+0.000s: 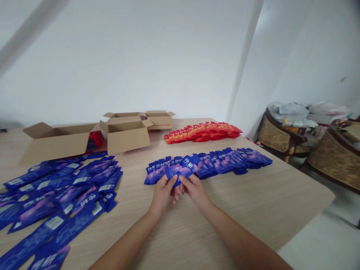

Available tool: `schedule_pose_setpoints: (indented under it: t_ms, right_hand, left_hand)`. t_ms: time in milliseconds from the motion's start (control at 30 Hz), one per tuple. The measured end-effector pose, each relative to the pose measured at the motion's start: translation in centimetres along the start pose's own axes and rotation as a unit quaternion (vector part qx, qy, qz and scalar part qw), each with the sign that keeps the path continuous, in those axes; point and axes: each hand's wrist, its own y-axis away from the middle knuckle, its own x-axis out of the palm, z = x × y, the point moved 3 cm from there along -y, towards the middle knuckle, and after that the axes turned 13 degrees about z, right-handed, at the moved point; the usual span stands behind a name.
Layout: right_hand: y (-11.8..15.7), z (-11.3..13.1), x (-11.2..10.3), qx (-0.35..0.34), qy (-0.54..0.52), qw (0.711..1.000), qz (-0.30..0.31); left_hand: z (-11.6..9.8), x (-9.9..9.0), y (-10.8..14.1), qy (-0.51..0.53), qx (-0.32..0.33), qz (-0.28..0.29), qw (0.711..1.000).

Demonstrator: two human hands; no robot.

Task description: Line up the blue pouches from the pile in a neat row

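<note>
Bare arms point(133, 236) reach out nearest me, and I see the left hand point(163, 191) and right hand point(195, 191), pinched almost closed, holding at least one blue packet point(182, 170) by the blue row point(227, 163).

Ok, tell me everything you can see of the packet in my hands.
The packet is blue, plastic-looking, with white characters and pinkish artwork on its upward face. Your left hand and right hand pinch its near edge, thumbs on top, over the table. It overlaps the row of blue packets in view; contact unclear.
</note>
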Motion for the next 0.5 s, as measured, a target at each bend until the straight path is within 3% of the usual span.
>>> schedule_pose_setpoints:
  t_ms: [233, 400, 500]
  right_hand:
    - [-0.2, -0.2, -1.2, 0.01, 0.12, 0.992, 0.022]
    - [0.5, -0.4, 0.7, 0.004, 0.126, 0.992, 0.033]
    - [0.8, -0.1, 1.2, -0.03, 0.137, 0.99, 0.009]
  left_hand:
    - [-0.3, -1.0, -0.3, -0.13, -0.03, 0.004, 0.991]
    - [-0.6, -0.1, 0.7, -0.136, 0.038, -0.043, 0.989]
    - [-0.6, 0.6, 0.9, -0.133, 0.026, -0.035, 0.99]
